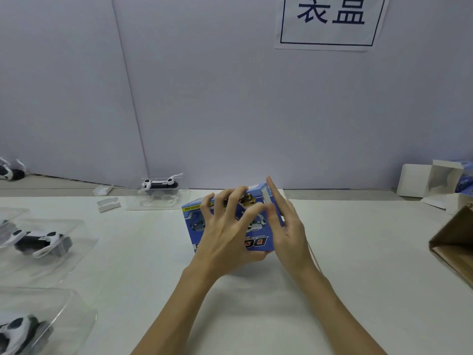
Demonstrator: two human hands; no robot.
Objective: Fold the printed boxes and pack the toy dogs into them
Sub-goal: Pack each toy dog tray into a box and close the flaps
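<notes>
A blue printed box point(195, 221) with dog pictures stands on the white table, just beyond the middle. My left hand point(225, 231) lies over its front face with fingers spread and curled onto the top edge, holding it. My right hand point(286, 226) presses flat, fingers straight, against the box's right end, where a white flap point(267, 194) shows. Black-and-white toy dogs in clear plastic trays lie to the left: one at the back point(160, 185), one at mid left point(38, 242), one at the bottom left corner point(18, 329).
An open white box point(440, 180) and more blue printed boxes point(465, 185) sit at the far right. A brown carton point(453, 242) juts in at the right edge. Small white plastic pieces point(108, 204) lie near the back toy. A wall with a printed sign point(330, 21) closes the far side.
</notes>
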